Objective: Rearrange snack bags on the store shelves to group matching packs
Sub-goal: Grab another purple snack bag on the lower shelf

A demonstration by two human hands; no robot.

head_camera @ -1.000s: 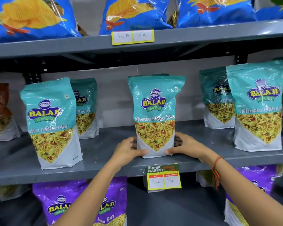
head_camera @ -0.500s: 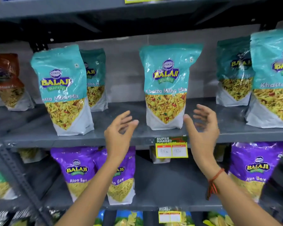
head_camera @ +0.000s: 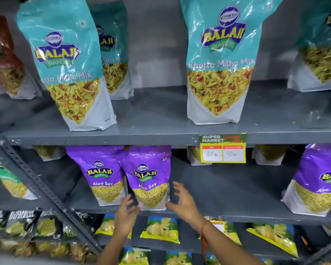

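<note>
Change: we have left the teal bag (head_camera: 220, 69) standing and dropped a shelf.
Hands: left hand (head_camera: 125, 213) and right hand (head_camera: 182, 202) flank the purple bag (head_camera: 148, 178), fingers spread, nothing gripped.
Meaning: teal placement done; purple grouping next.

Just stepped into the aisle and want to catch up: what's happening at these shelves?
A person is sorting snack bags on grey store shelves. Both hands reach for the front purple Aloo Sev bag on the lower shelf: the left hand at its lower left corner, the right hand open beside its right edge; neither grips it yet. A second Aloo Sev bag overlaps it on the left. A teal Khatta Mitha Mix bag stands upright on the shelf above.
</note>
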